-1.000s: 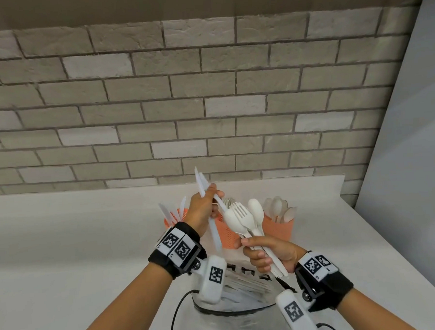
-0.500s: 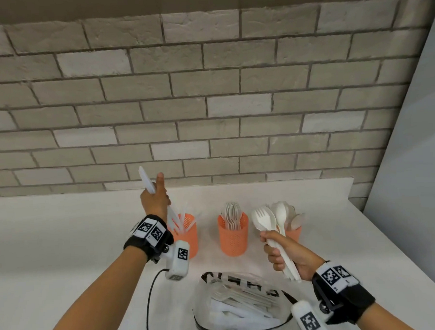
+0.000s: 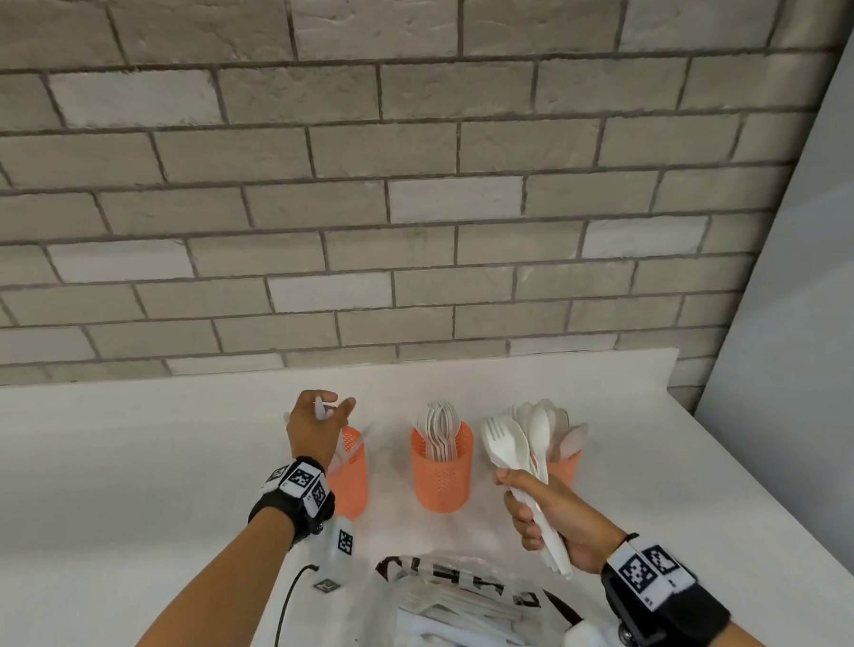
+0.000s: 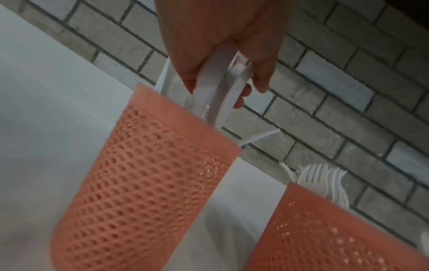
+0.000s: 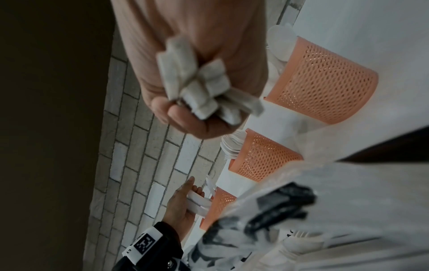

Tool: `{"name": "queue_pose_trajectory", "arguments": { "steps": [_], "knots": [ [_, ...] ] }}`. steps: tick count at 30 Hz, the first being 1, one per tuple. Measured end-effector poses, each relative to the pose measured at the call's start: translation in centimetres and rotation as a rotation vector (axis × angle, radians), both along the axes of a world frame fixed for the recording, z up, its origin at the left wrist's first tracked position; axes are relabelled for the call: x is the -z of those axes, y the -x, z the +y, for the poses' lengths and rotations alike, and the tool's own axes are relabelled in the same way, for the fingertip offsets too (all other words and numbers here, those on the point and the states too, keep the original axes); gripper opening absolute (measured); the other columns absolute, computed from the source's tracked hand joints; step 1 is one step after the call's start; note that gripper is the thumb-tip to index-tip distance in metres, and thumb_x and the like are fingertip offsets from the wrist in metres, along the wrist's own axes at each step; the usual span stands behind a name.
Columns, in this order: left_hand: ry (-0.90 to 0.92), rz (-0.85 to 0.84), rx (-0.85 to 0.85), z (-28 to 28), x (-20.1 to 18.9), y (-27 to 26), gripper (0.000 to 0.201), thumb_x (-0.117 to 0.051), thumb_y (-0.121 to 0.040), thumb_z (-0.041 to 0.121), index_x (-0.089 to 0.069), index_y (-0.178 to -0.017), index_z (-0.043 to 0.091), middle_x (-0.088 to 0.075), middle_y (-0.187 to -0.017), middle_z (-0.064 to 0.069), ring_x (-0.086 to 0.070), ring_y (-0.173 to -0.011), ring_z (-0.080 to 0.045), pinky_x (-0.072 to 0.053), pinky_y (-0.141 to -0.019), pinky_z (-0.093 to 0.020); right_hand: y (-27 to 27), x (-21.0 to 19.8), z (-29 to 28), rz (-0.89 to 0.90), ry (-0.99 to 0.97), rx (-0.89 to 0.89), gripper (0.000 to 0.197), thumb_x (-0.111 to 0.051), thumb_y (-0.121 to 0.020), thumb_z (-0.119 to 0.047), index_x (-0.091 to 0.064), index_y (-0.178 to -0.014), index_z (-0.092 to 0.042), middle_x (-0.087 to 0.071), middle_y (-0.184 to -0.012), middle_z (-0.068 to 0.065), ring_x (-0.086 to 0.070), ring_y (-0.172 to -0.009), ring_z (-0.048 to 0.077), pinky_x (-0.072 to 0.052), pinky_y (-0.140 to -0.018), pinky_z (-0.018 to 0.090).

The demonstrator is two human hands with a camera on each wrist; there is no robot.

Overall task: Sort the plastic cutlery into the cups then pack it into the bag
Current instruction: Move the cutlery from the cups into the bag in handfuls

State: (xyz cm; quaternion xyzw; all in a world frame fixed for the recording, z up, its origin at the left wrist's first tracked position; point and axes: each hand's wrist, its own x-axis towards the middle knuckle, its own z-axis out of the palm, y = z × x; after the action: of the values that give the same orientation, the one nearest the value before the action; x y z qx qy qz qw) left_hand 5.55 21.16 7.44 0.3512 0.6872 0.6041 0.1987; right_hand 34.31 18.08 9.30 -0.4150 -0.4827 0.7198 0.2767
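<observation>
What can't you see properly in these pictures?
- Left cup, head view: the left hand covers its opening, so its contents stay hidden.
- Right cup, head view: the cutlery bunch in the right hand hides most of it.
- Bag, head view: the bottom edge cuts it off; its print is unreadable.
- Knives, left wrist view: blurred, uncountable.
- Bunch handles, right wrist view: only ends show.

Left hand raised forward, palm down, fingers and thumb pinched together, wrist bent downward. Right hand lower and nearer the body, fingers curled into a tight fist, thumb on top. Both forearms bare, wrists strapped.
</observation>
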Motion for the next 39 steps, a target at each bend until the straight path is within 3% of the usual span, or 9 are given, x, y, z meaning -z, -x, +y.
{"name": "queue_pose_trajectory", "arguments": {
  "steps": [8, 13, 18, 22, 25, 29, 32, 36, 39],
  "knots": [
    [0.053, 0.210, -0.010, -0.4, 0.3, 0.3, 0.008, -0.061, -0.087, 0.013, -0.063, -0.087, 0.005, -0.065, -0.089, -0.007, -0.059, -0.088, -0.024, -0.041, -0.095, -0.032, 0.6, 0.1, 0.0, -0.020, -0.018, 0.016, 0.014, -0.053, -0.092, -0.022, -0.046, -0.093, -0.010, -0.040, -0.047, -0.001, -0.032, -0.035, 0.009, -0.027, -0.037, 0.017],
    [-0.091, 0.428, -0.034, -1.4, -2.3, -1.1, 0.013, -0.057, -0.089, 0.010, -0.067, -0.097, 0.004, -0.064, -0.107, -0.013, -0.058, -0.101, -0.025, -0.042, -0.089, -0.029, 1.1, -0.1, -0.2, -0.025, -0.071, 0.058, 0.012, -0.053, -0.093, -0.021, -0.047, -0.086, -0.012, -0.042, -0.049, -0.001, -0.034, -0.035, 0.009, -0.027, -0.036, 0.017],
    [-0.043, 0.243, 0.228, -3.9, -5.8, -6.2, 0.013, -0.052, -0.090, 0.009, -0.065, -0.087, 0.011, -0.065, -0.074, 0.000, -0.060, -0.068, -0.013, -0.047, -0.066, -0.024, 2.1, 0.2, -0.4, -0.068, -0.208, 0.162, 0.014, -0.054, -0.093, -0.017, -0.053, -0.079, -0.013, -0.046, -0.051, -0.001, -0.038, -0.038, 0.008, -0.031, -0.037, 0.018],
    [0.198, 0.178, 0.482, -6.1, -5.8, -10.5, 0.024, -0.054, -0.092, 0.031, -0.064, -0.097, 0.010, -0.067, -0.085, -0.003, -0.059, -0.065, -0.013, -0.043, -0.053, -0.019, 2.9, 0.4, -1.1, -0.056, -0.318, 0.210, 0.009, -0.056, -0.092, -0.017, -0.058, -0.084, -0.014, -0.048, -0.055, 0.001, -0.040, -0.040, 0.008, -0.032, -0.037, 0.018],
    [0.265, 0.025, 0.544, -7.1, -5.0, -12.7, 0.036, -0.056, -0.090, 0.040, -0.064, -0.099, 0.006, -0.065, -0.085, -0.003, -0.058, -0.063, -0.012, -0.044, -0.049, -0.017, 3.3, 0.2, -1.8, -0.015, -0.403, 0.218, 0.008, -0.060, -0.090, -0.022, -0.063, -0.090, -0.015, -0.048, -0.055, 0.000, -0.041, -0.040, 0.005, -0.033, -0.037, 0.018],
    [0.171, -0.129, 0.523, -7.9, -4.6, -14.3, 0.027, -0.059, -0.090, 0.028, -0.059, -0.090, 0.000, -0.058, -0.065, -0.005, -0.052, -0.040, -0.002, -0.039, -0.040, -0.013, 3.2, 0.0, -2.6, 0.022, -0.465, 0.211, 0.005, -0.059, -0.090, -0.020, -0.063, -0.093, -0.021, -0.052, -0.058, 0.001, -0.044, -0.041, 0.002, -0.034, -0.038, 0.015],
    [0.123, -0.173, 0.513, -8.3, -4.7, -14.6, 0.021, -0.060, -0.089, 0.022, -0.058, -0.086, 0.002, -0.057, -0.063, -0.002, -0.052, -0.041, -0.002, -0.040, -0.040, -0.014, 2.9, 0.1, -3.0, 0.026, -0.490, 0.205, 0.007, -0.059, -0.090, -0.019, -0.061, -0.095, -0.024, -0.056, -0.063, 0.001, -0.047, -0.041, 0.001, -0.036, -0.040, 0.014],
    [0.069, -0.188, 0.444, -8.5, -5.2, -14.3, 0.020, -0.058, -0.091, 0.024, -0.059, -0.090, 0.004, -0.063, -0.079, -0.005, -0.060, -0.065, -0.014, -0.049, -0.053, -0.020, 2.2, 0.4, -3.4, -0.023, -0.539, 0.203, 0.018, -0.060, -0.089, -0.025, -0.064, -0.105, -0.020, -0.063, -0.071, -0.005, -0.055, -0.055, -0.002, -0.046, -0.054, 0.013],
    [-0.031, -0.329, 0.393, -8.6, -6.0, -13.7, 0.013, -0.049, -0.096, 0.025, -0.050, -0.092, 0.013, -0.064, -0.079, -0.006, -0.062, -0.070, -0.018, -0.054, -0.063, -0.026, 1.7, 0.8, -3.7, -0.114, -0.584, 0.219, 0.013, -0.057, -0.090, -0.029, -0.061, -0.100, -0.022, -0.055, -0.063, -0.006, -0.049, -0.047, 0.000, -0.038, -0.045, 0.015]
  ]
}}
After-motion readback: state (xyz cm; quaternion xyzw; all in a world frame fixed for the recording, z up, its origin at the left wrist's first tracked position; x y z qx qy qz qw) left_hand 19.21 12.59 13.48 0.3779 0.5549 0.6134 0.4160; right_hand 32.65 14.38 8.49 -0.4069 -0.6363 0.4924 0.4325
